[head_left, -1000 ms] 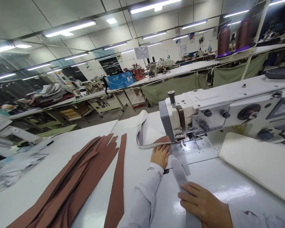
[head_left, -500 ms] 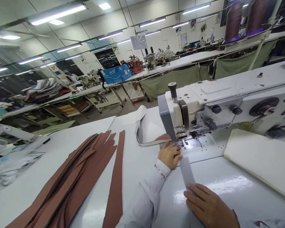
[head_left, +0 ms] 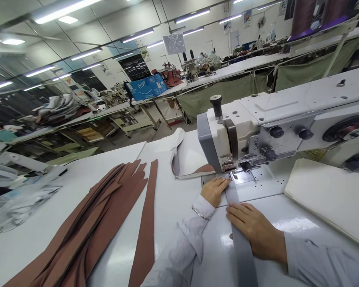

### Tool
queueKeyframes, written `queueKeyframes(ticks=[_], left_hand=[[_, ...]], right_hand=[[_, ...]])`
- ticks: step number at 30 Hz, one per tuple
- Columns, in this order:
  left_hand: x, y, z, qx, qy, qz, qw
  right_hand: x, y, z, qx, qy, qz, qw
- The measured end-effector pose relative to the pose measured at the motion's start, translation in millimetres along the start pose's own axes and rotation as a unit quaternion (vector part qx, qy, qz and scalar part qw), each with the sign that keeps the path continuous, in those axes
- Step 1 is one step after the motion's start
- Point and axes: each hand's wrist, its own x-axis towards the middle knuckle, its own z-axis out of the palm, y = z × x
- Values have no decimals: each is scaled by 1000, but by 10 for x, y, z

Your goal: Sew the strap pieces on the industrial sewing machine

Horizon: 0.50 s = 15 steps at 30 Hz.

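A long grey strip of material (head_left: pixel 243 255) runs from the front edge of the table up to the presser foot of a white sewing machine (head_left: pixel 242 131). My left hand (head_left: pixel 214 190) is beside the lit needle area, fingers bunched and pressed at the strip's left edge; its thumb is hidden. Lower down, my right hand (head_left: pixel 255 227) grips the strip, fingers across the top and a thumb tip showing at the left edge. A pale curled piece with a brown patch (head_left: pixel 193 159) lies behind the machine head.
Left of my arms lie a pile of brown strips (head_left: pixel 98 215) and a single brown strip (head_left: pixel 148 215). A stack of off-white panels (head_left: pixel 326 195) sits right of the needle. Clear plastic (head_left: pixel 18 203) covers the far left. A blue box (head_left: pixel 146 87) stands on another table.
My right hand has moved up along the strip, closer to the needle. My left hand has shifted slightly, its fingertips now by the presser foot. The strip's upper end has moved up to the foot.
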Motion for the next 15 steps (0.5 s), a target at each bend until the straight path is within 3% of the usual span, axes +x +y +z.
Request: queueKeyframes(ticks=[8,15], left_hand=[[39,-120,-41,20,-9,-1,1000],[163,-40,-100,28,-13,-77,997]], right_hand=[[63,116,133,-24,16,-28,999],[104,213,87,-8,20,-51,998]])
